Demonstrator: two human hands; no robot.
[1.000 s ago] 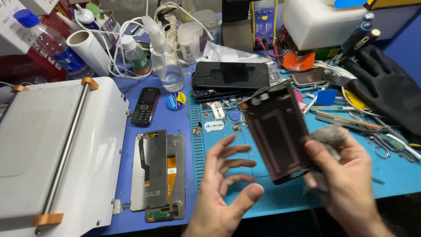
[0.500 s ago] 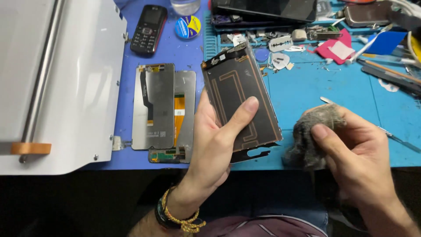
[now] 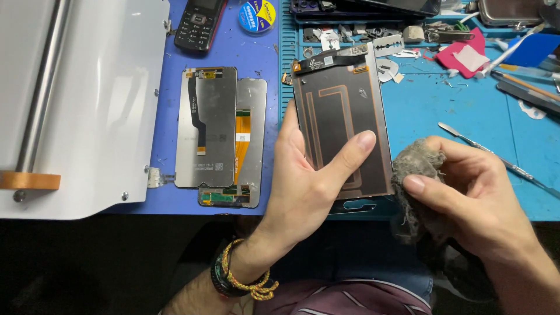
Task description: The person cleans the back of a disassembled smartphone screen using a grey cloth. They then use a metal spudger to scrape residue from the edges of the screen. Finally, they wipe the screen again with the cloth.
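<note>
Between our two hands, over the blue work mat [image 3: 466, 116], sits the phone display panel [image 3: 341, 116]; our left hand [image 3: 306, 186] grips it w/ the thumb pressed across its back face and the other fingers hidden behind it, so it's held tilted slightly, its flex-cable end pointing away from us. We see the panel's dark back w/ a copper-coloured trace pattern on it. Our right hand [image 3: 478, 198] is closed around a grey, frayed cloth wad [image 3: 417, 175], thumb on top, w/ the cloth touching or just beside the panel's right edge; we can't tell which.

Left of the left hand, 2 more display assemblies [image 3: 219, 134] lie flat, overlapping, the front one w/ a black flex, the rear one w/ an orange flex. Further left is a white machine [image 3: 99, 105] w/ a metal bar. Beyond the left hand's fingertips lie a black keypad phone [image 3: 198, 23] and a round blue-yellow tape roll [image 3: 258, 14]. Beyond the right hand, a thin metal spudger [image 3: 496, 157] lies on the mat, near the knuckles, apart from them. Small parts and a razor blade [image 3: 388, 45] lie just past the panel's far end
</note>
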